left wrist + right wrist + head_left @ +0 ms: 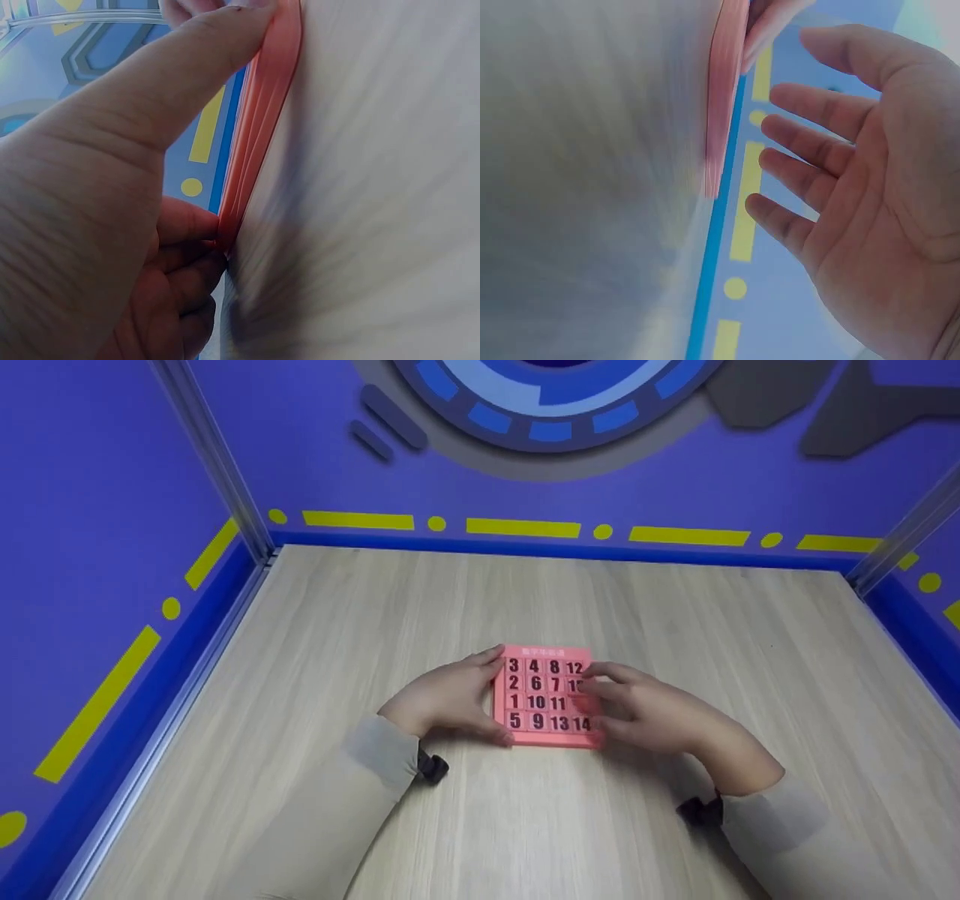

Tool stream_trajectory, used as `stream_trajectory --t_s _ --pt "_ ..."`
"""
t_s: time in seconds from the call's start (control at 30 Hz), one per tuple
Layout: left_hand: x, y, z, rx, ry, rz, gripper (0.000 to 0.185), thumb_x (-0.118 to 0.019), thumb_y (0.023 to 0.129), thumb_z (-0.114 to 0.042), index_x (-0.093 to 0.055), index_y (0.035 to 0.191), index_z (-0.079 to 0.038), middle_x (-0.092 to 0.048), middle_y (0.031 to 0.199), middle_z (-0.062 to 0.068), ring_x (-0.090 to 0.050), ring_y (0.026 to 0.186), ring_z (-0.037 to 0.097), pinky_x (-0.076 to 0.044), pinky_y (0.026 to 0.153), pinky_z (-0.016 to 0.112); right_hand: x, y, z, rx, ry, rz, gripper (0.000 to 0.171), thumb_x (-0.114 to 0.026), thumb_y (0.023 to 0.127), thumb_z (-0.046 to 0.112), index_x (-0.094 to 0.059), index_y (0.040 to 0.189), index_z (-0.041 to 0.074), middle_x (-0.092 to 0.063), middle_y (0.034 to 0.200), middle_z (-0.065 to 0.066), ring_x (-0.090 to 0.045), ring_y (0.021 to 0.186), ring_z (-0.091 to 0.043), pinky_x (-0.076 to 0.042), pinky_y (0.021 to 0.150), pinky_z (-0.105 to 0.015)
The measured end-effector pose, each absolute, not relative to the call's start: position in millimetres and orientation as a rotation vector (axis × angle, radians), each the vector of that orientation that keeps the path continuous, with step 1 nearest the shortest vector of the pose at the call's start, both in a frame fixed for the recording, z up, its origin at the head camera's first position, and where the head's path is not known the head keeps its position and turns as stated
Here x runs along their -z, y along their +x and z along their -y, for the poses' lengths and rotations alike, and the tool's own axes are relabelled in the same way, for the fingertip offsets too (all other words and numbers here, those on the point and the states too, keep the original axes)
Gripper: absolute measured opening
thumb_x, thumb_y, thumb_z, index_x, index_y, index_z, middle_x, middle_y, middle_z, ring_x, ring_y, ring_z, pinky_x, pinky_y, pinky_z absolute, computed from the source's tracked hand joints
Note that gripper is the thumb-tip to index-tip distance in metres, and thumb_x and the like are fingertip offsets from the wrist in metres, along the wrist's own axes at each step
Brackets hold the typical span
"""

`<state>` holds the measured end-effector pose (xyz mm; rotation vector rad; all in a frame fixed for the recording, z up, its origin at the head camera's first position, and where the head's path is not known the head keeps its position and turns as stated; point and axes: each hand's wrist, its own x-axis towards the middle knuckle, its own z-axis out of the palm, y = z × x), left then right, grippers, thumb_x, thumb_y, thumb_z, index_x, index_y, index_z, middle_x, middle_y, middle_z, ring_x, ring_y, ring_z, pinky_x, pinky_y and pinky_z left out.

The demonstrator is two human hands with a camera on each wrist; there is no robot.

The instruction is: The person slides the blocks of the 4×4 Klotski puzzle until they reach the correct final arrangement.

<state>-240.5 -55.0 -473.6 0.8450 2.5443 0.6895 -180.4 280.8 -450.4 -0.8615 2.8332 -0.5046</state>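
Pink plastic sliding number puzzle (547, 696) lies flat near the middle of the pale wood-grain table (675, 615), and I see it between my two hands. Its tiles read 3, 4, 8, 12 in the top row, then 2, 6, 7 and a partly hidden tile, then 1, 10, 11, then 5, 9, 13, 14; small print on its top edge is too faint to read. My left hand (450, 701) grips the puzzle's left edge, thumb and fingers pinching the frame. My right hand (645, 712) hovers over the right side with fingers spread and relaxed. Purple walls (97, 510) with yellow dashes (523, 527) and a blue base strip surround the table.
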Motion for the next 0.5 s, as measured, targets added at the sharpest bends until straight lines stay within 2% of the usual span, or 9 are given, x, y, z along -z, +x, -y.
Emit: stream_trajectory --t_s 0.13,0.33,0.5 --pt "472.9 -242.5 54.6 -0.678 0.855 -2.535 0.135 -0.099 0.077 -0.063 -0.029 0.18 -0.012 -0.014 0.193 0.001 -0.02 0.179 0.024 -0.025 0.146 0.04 453.4 -189.7 -280.0 0.47 -0.824 -2.846 0.053 -0.075 0.106 0.023 -0.069 0.155 0.005 -0.06 0.163 -0.015 -0.061 0.152 -0.039 -0.054 0.126 -0.062" --pt "472.6 -244.7 53.7 -0.685 0.86 -2.547 0.133 -0.1 0.076 -0.063 -0.031 0.18 -0.015 -0.015 0.193 -0.001 -0.021 0.178 0.023 -0.027 0.145 0.04 457.6 -189.6 -279.8 0.43 -0.814 -2.846 0.054 -0.076 0.106 0.025 -0.068 0.155 0.004 -0.058 0.165 -0.017 -0.058 0.155 -0.042 -0.052 0.128 -0.063" --pt "474.9 -244.1 57.3 -0.676 0.86 -2.547 0.134 -0.099 0.076 -0.065 -0.03 0.18 -0.014 -0.015 0.193 0.0 -0.021 0.178 0.023 -0.027 0.146 0.04 460.0 -189.7 -277.3 0.42 -0.831 -2.845 0.052 -0.077 0.106 0.025 -0.07 0.153 0.003 -0.059 0.164 -0.017 -0.057 0.156 -0.041 -0.052 0.128 -0.061"
